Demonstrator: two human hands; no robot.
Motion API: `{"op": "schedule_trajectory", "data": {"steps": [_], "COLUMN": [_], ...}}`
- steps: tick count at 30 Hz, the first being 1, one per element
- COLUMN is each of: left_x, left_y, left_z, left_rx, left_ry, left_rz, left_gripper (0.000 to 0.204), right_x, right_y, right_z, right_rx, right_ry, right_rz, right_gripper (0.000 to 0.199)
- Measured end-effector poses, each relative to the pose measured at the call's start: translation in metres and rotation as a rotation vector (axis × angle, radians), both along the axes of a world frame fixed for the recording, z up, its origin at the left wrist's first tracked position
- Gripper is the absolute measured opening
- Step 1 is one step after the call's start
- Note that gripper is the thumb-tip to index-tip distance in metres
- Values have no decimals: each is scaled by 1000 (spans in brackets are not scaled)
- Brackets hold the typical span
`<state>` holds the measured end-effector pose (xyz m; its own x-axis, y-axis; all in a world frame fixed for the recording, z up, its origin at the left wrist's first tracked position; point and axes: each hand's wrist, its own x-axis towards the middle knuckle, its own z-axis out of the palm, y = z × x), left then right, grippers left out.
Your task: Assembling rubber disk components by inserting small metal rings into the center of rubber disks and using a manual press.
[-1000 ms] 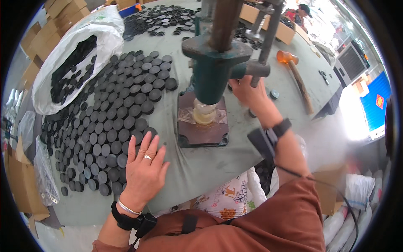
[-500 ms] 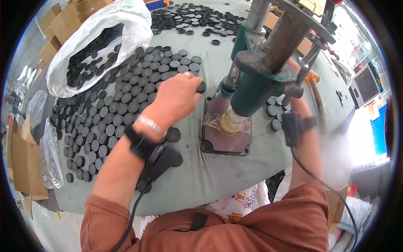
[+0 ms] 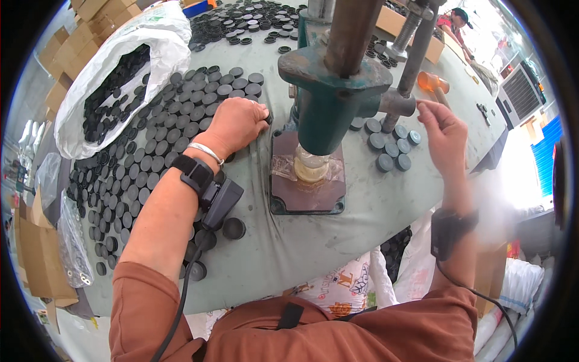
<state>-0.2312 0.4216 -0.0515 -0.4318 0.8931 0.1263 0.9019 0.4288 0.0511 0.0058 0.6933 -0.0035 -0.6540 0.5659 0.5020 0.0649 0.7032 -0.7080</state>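
My left hand (image 3: 236,125) is closed over the left side of the press base (image 3: 307,201). A dark edge at its fingertips looks like a round black cap (image 3: 269,117), mostly hidden by the fingers. Just right of the green hand press (image 3: 329,114), my right hand (image 3: 445,131) has its fingers curled together beside the end of the metal crosspiece (image 3: 405,104). Whatever lies between those fingers cannot be made out. Under the press head sits a pale yellowish round die (image 3: 310,172), with clear film around it on the base.
Many black caps (image 3: 145,175) spread across the table's left side, beside a white sack (image 3: 166,51) of more caps. Several grey-topped caps (image 3: 392,148) lie right of the press. Beyond are an orange cup (image 3: 431,81), scissors (image 3: 484,113) and another person (image 3: 453,27).
The view has shifted, so the press appears farther left. My right hand has come out from behind the press's metal rod to its right side. My left hand stays closed near the base.
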Motion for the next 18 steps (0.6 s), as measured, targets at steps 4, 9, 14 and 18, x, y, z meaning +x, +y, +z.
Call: {"op": "schedule_trajectory", "data": {"steps": [4,9,14,18], "left_x": [6,12,17,23], "left_y": [0,0,0,-16], "left_z": [-15,-25,-22,-20], "left_rx": [108,163,254,229], "left_ry": [143,192,58,31], "left_rz": [-70,-51,-63,-19], "left_gripper": [24,32,38,31], "right_x": [-3,-11,-10,-15], "right_y": [-25,-18,-8,-32], "right_z": [-4,12,58,142], "right_rx": [48,59,3,-62], "right_ry": [-94,26,167,336], "right_rz": [-13,23,55,43], "right_gripper": [17,17,17,24]}}
